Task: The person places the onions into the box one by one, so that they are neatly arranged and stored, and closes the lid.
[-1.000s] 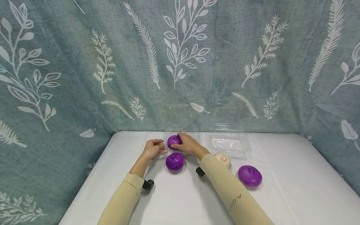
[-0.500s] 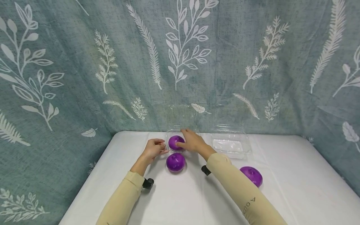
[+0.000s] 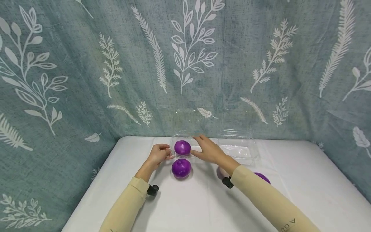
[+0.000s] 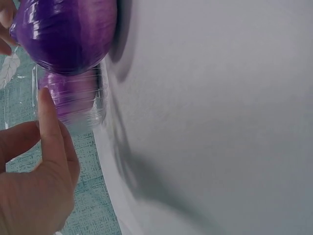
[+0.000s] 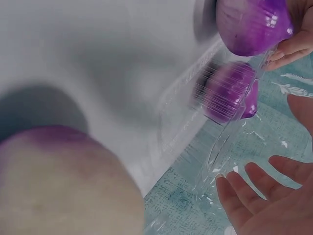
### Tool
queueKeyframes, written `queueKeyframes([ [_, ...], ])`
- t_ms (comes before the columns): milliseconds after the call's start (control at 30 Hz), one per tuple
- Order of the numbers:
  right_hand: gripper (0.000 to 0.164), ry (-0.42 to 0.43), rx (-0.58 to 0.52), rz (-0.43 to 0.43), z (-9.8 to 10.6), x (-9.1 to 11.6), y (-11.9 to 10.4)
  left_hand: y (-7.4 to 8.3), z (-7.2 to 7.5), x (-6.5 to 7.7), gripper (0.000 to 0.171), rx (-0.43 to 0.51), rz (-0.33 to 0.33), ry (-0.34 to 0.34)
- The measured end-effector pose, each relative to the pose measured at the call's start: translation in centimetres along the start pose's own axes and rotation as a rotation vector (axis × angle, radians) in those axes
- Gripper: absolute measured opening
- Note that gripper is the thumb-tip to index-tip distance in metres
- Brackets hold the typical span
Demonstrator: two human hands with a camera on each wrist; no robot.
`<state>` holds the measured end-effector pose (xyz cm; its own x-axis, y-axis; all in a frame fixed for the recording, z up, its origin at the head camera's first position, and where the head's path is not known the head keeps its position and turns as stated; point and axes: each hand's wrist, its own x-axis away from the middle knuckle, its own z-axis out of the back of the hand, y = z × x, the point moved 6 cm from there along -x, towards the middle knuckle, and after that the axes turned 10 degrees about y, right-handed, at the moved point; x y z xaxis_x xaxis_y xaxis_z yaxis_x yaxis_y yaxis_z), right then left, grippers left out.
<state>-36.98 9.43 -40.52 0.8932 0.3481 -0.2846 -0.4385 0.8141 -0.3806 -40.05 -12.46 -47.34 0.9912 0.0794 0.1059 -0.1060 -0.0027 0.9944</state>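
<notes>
Inside the left clear plastic clamshell box (image 5: 226,142) sits a purple onion (image 3: 182,147), at the box's left end. My left hand (image 3: 158,155) pinches the box's left edge between thumb and fingers. Just right of that onion, my right hand (image 3: 209,150) is over the box with fingers spread, holding nothing; the right wrist view shows a gap between the hand and the onion. A second purple onion (image 3: 181,168) rests on the table in front of the box. Both lids appear raised against the curtain.
A second clear box (image 3: 237,150) stands open to the right. Under the right forearm a pale round vegetable (image 3: 222,172) with a purple tinge is partly hidden. Another purple onion (image 3: 263,177) lies beyond the sleeve. A patterned curtain (image 3: 188,80) hangs behind the white table (image 3: 185,206).
The right hand has let go of the onion in the box and drawn away to the right, its fingers spreading. The left hand keeps its place at the box edge.
</notes>
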Motion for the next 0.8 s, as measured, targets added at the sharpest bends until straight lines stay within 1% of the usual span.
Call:
queueKeyframes([
  [133, 0.071, -0.001, 0.01, 0.021, 0.4, 1.1, -0.2, 0.0, 0.0, -0.1, 0.044, 0.007, 0.001, 0.008],
  [333, 0.069, 0.023, -0.009, 0.068, 0.5, 2.8, -0.8, -0.1, -0.1, -0.1, 0.044, 0.016, -0.001, -0.002],
  [533, 0.067, 0.025, -0.078, 0.1, 0.4, 4.3, -1.6, -0.2, 0.0, -0.1, 0.044, 0.014, 0.002, -0.011],
  [667, 0.067, 0.017, -0.148, 0.09, 0.1, 5.1, -1.8, -0.1, 0.0, 0.0, 0.044, 0.018, -0.002, -0.013],
  [800, 0.068, 0.027, -0.209, 0.073, -0.1, 5.7, -1.9, 0.0, -0.1, 0.1, 0.043, 0.019, -0.003, -0.017],
])
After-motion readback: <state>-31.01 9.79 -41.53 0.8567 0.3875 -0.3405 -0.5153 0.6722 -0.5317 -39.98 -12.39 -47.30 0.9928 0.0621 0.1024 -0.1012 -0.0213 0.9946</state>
